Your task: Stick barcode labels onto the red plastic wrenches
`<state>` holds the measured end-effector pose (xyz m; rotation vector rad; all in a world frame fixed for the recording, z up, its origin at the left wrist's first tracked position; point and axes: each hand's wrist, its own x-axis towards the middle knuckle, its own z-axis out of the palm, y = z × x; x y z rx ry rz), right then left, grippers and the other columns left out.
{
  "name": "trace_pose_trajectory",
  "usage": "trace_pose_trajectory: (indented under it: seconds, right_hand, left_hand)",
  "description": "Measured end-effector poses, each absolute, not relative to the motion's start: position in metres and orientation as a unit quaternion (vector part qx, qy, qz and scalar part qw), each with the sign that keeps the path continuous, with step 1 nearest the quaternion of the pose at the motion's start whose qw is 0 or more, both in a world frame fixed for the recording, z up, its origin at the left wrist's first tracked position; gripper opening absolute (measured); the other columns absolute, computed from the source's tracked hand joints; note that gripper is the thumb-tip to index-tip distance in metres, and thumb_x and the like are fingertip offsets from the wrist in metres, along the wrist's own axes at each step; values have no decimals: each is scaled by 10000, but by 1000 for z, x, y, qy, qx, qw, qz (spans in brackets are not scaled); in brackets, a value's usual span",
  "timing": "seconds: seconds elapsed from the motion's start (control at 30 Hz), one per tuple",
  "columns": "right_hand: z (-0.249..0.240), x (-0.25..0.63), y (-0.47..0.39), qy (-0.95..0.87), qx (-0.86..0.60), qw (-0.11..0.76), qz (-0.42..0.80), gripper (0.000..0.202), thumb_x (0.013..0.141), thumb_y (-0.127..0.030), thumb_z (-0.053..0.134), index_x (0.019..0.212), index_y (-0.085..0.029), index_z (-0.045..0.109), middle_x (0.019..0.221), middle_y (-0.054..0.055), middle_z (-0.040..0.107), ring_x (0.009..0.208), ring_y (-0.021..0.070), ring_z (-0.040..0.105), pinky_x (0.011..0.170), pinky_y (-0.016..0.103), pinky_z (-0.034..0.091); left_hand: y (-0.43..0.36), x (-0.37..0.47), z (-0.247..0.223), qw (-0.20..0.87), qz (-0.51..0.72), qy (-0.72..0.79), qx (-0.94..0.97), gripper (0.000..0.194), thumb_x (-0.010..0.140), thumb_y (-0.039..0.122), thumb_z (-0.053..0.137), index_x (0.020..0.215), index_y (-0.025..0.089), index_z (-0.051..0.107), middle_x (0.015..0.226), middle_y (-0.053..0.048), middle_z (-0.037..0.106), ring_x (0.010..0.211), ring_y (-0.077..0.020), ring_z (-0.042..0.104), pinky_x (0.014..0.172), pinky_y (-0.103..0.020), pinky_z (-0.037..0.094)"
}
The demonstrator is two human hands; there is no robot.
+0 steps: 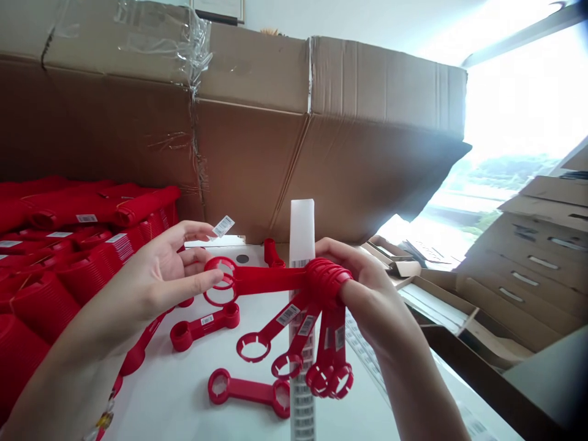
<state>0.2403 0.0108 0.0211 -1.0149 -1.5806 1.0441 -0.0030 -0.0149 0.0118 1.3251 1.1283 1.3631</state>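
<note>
My right hand (367, 285) is closed around a bundle of red plastic ring wrenches (326, 282). Several of them fan out downward with barcode labels on their handles, and one points left, its upper face bare. A small white barcode label (223, 226) clings to a raised fingertip of my left hand (172, 269). The left thumb lies at the ring end of the left-pointing wrench; whether it presses on it I cannot tell. Behind the bundle a white strip of barcode labels (303, 404) runs upward, its top part blank. Fingers of the right hand behind the bundle are hidden.
Loose red wrenches (250, 390) lie on the white table (169, 404). Stacked labelled red wrenches (87, 257) fill the left side. A large cardboard box (248, 153) spans the back. Open cardboard boxes (441, 300) stand at the right, beside more label strips (367, 349).
</note>
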Motion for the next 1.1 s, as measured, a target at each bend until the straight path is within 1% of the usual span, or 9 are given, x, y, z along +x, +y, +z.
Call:
trace_pose_trajectory:
  seconds: [0.2, 0.27, 0.4, 0.43, 0.5, 0.6, 0.73, 0.87, 1.1]
  right_hand:
    - [18, 236, 11, -655, -430, 467, 409, 140, 728, -112, 511, 749, -193, 623, 692, -3, 647, 581, 133, 596, 481, 211, 415]
    - [16, 235, 10, -655, -435, 465, 407, 154, 739, -108, 482, 739, -198, 607, 701, 2, 639, 597, 149, 614, 487, 225, 424]
    - [13, 231, 9, -654, -439, 476, 392, 202, 717, -86, 435, 745, -206, 595, 672, -4, 609, 588, 151, 605, 475, 227, 401]
    - [12, 231, 9, -655, -440, 477, 387, 206, 715, -84, 431, 745, -206, 594, 667, -4, 609, 583, 148, 598, 471, 225, 394]
    - [11, 231, 8, -662, -437, 479, 376, 224, 707, -78, 422, 744, -207, 602, 666, -5, 621, 579, 141, 582, 470, 221, 386]
    - [10, 231, 7, -672, -433, 481, 360, 266, 704, -71, 406, 754, -214, 625, 674, -14, 647, 584, 133, 564, 471, 212, 380]
    - [12, 231, 4, -675, -435, 483, 349, 284, 702, -69, 399, 744, -223, 634, 663, -24, 650, 568, 127, 548, 453, 207, 370]
    - [14, 230, 1, -671, -434, 485, 355, 276, 696, -81, 406, 747, -222, 638, 665, -15, 659, 559, 135, 570, 442, 213, 380]
    - [14, 229, 1, -666, -432, 492, 357, 264, 679, -102, 414, 768, -222, 632, 656, -9, 631, 562, 147, 588, 427, 217, 358]
  left_hand:
    - [-11, 0, 7, 452, 564, 449, 525, 468, 695, 254, 837, 1104, 325, 622, 853, 19, 586, 748, -149, 610, 610, -224, 522]
    - [-13, 3, 8, 431, 573, 448, 534, 443, 706, 274, 829, 1095, 325, 623, 884, 16, 602, 797, -162, 618, 643, -235, 537]
    - [-22, 11, 11, 289, 617, 503, 533, 374, 779, 419, 784, 1106, 334, 625, 1073, 31, 613, 1003, -183, 601, 792, -240, 536]
    - [-26, 13, 12, 248, 627, 520, 524, 366, 795, 453, 767, 1113, 347, 620, 1073, 40, 612, 989, -179, 593, 773, -235, 526]
    - [-34, 17, 12, 204, 633, 537, 519, 344, 816, 508, 734, 1107, 376, 606, 978, 56, 621, 848, -160, 584, 655, -227, 501]
    - [-45, 24, 13, 269, 574, 549, 545, 266, 819, 544, 716, 996, 367, 627, 725, 63, 589, 616, -129, 508, 501, -199, 427]
    - [-46, 34, 13, 399, 464, 537, 581, 220, 824, 483, 723, 780, 278, 658, 566, 47, 520, 547, -113, 474, 492, -188, 392]
    - [-38, 38, 8, 457, 411, 516, 596, 213, 850, 467, 696, 798, 260, 687, 518, 41, 536, 477, -111, 454, 464, -209, 353]
    - [-34, 38, 4, 458, 417, 519, 589, 173, 837, 437, 708, 867, 266, 710, 494, 50, 532, 477, -109, 450, 472, -204, 333]
